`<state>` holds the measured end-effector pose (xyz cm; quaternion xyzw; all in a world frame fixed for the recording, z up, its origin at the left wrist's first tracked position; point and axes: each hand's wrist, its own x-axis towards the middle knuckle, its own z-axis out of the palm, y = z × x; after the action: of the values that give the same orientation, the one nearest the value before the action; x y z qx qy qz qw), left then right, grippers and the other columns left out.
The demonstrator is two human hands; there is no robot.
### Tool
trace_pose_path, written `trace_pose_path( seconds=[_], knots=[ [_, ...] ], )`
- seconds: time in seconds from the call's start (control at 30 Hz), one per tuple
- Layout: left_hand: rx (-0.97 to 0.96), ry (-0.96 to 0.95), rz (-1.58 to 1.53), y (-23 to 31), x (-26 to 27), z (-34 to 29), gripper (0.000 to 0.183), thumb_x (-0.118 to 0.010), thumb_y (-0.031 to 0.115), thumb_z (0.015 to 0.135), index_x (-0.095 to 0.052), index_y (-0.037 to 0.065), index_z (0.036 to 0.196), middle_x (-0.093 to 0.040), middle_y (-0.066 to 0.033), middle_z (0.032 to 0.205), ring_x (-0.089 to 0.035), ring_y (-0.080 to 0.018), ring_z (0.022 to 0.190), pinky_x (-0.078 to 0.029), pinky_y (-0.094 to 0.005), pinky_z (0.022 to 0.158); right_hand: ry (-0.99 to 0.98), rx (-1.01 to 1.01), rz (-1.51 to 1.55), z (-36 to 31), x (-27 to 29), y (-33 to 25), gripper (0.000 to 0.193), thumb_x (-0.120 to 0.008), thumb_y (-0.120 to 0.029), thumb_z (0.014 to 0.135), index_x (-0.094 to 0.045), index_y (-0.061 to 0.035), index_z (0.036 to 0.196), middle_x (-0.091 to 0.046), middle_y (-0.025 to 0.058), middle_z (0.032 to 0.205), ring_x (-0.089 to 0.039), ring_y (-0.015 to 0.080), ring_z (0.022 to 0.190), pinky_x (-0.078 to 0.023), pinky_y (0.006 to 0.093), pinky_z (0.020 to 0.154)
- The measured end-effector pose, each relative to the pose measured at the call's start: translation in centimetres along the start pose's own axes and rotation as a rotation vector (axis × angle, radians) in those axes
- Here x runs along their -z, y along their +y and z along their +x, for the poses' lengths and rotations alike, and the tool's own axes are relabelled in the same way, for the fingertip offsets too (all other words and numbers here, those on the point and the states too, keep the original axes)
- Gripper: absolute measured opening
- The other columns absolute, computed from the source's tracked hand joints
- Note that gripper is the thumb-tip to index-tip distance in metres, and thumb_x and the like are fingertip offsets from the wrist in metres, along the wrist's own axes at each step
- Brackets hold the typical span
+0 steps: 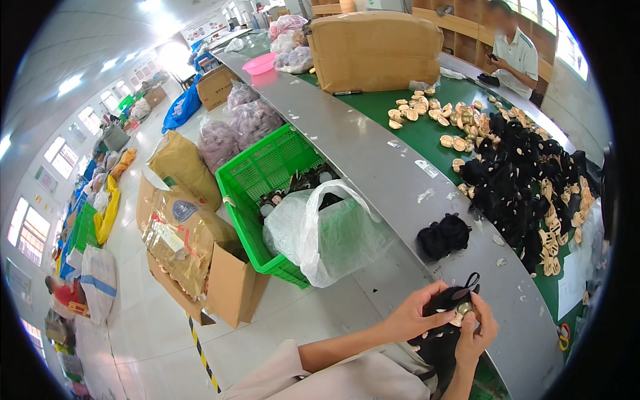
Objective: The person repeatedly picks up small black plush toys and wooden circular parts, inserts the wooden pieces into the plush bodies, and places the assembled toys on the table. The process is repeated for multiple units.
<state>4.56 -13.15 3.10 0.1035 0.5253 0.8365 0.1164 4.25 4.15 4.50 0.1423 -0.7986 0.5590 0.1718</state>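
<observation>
Near the table's front edge, both hands grip a black plush piece [441, 298] that has a black loop at its top. My left hand [415, 315] closes on its left side, with the thumb by a shiny gold-and-cream molded part [463, 309] set against the plush. From the other side, my right hand [477, 325] pinches the same piece, thumb and fingers close to that molded part. How far the part sits inside the plush I cannot tell. More black fabric hangs below the hands. A separate black fluffy piece [445, 235] lies just beyond them on the grey table edge [373, 167].
Black plush pieces [510, 193] lie heaped at right, beside scattered cream molded parts [460, 117]. Scissors [564, 337] rest at far right. A green crate [250, 193] with a white plastic bag [327, 233] stands left, near cartons [230, 283]. Another person [517, 53] stands across the table.
</observation>
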Motion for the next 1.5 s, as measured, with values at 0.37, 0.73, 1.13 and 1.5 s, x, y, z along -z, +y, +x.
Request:
trace_pose_path(
  seconds=[0.37, 0.73, 1.13, 1.5],
  knots=[
    [0.042, -0.181, -0.103, 0.0, -0.8, 0.9, 0.03, -0.068, 0.011, 0.09, -0.052, 0.004, 0.115, -0.055, 0.0024, 0.102, -0.051, -0.0029, 0.093, -0.043, -0.0198, 0.08, 0.065, -0.158, 0.39, 1.2, 1.5, 0.8, 0.078, -0.081, -0.059, 0.068, -0.059, 0.003, 0.111, -0.05, -0.0003, 0.087, -0.05, 0.011, 0.075, -0.037, 0.0248, 0.077],
    [0.114, -0.232, 0.078, -1.1, -0.5, 1.7, 0.035, -0.067, 0.009, 0.09, -0.053, 0.002, 0.122, -0.057, -0.0023, 0.113, -0.054, -0.0085, 0.1, -0.044, -0.0247, 0.088, -0.183, -0.72, 0.954, -2.0, 2.8, 3.5, 0.099, -0.091, -0.055, 0.053, -0.054, 0.0039, 0.124, -0.058, 0.0065, 0.115, -0.059, 0.0162, 0.1, -0.049, 0.0307, 0.086],
    [0.096, -0.203, -0.017, -1.9, -1.9, 2.8, 0.032, -0.069, 0.021, 0.089, -0.056, 0.0, 0.109, -0.056, -0.0077, 0.115, -0.052, -0.0113, 0.1, -0.042, -0.0256, 0.088, -0.263, -0.565, 0.857, -1.5, 4.1, 3.6, 0.08, -0.087, -0.049, 0.065, -0.056, 0.0014, 0.119, -0.052, 0.0041, 0.115, -0.055, 0.0153, 0.106, -0.042, 0.0296, 0.092],
    [-0.084, -0.235, 0.15, -3.0, -2.4, 4.0, 0.016, -0.056, 0.002, 0.085, -0.058, 0.001, 0.1, -0.049, -0.01, 0.109, -0.048, -0.017, 0.097, -0.039, -0.0288, 0.088, -0.219, -0.261, 0.606, -1.8, 5.3, 3.2, 0.056, -0.091, -0.016, 0.064, -0.059, -0.0012, 0.108, -0.047, 0.0092, 0.116, -0.052, 0.018, 0.106, -0.043, 0.0308, 0.09]
  ],
)
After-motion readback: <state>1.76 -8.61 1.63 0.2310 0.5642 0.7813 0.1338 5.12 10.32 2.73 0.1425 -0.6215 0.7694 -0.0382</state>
